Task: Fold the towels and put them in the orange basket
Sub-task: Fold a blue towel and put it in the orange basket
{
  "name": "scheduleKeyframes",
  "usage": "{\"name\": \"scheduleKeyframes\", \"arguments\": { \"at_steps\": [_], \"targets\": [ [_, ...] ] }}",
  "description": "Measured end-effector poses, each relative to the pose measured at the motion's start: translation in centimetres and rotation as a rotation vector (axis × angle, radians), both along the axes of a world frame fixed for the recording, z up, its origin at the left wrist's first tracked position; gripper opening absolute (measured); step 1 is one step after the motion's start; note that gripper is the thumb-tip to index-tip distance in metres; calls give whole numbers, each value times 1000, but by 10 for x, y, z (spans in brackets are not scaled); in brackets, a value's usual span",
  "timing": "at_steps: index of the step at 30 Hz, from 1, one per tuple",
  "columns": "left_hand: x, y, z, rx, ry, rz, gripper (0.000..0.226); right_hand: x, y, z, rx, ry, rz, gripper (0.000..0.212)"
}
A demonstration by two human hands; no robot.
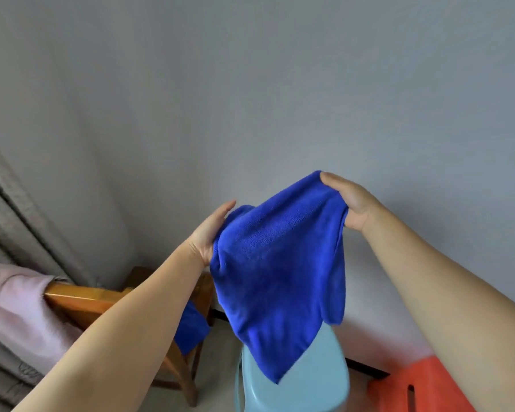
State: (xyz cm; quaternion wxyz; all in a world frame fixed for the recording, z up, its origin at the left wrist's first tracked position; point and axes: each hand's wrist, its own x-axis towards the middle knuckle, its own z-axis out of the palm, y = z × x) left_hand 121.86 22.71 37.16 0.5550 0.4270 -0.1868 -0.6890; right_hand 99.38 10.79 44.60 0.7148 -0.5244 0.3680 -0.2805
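Blue towel (277, 263) hangs in the air above the pale stool (295, 385), gripped at its top edge by left hand (211, 233) and right hand (345, 200); orange basket (414, 388) sits right of the stool.

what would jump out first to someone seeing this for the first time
A bright blue microfibre towel hangs mid-frame, held up by its top edge between the left hand and the right hand, against a plain grey wall. Below it stands a pale blue plastic stool, with the orange plastic basket at lower right.
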Motion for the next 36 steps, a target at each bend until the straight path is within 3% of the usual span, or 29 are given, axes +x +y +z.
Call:
{"name": "scheduleKeyframes", "arguments": {
  "at_steps": [4,8,11,15,19,23,26,30,36],
  "targets": [
    [-2,-2,-8,168,-137,-85,26,7,3,1,-16,-102,-81,19],
    [-8,2,-16,121,-103,-102,30,12,7,4,1,-190,-153,22],
    [-14,7,-20,-19,37,-21,36,15,9,11,44,-257,-209,21],
    [-19,6,-29,-221,373,233,46,24,12,24,22,-265,-137,26],
    [-27,4,-38,-204,508,133,78,37,18,37,9,-310,-164,25],
    [-38,4,-57,10,373,-61,85,34,11,36,53,-332,-288,23],
    [-52,12,-70,186,231,-205,63,30,6,32,87,-328,-356,22],
    [-80,21,-85,230,124,-312,23,33,4,27,108,-319,-384,23],
    [-97,20,-87,303,7,-523,25,35,0,30,82,-318,-439,21]
  ]
}}
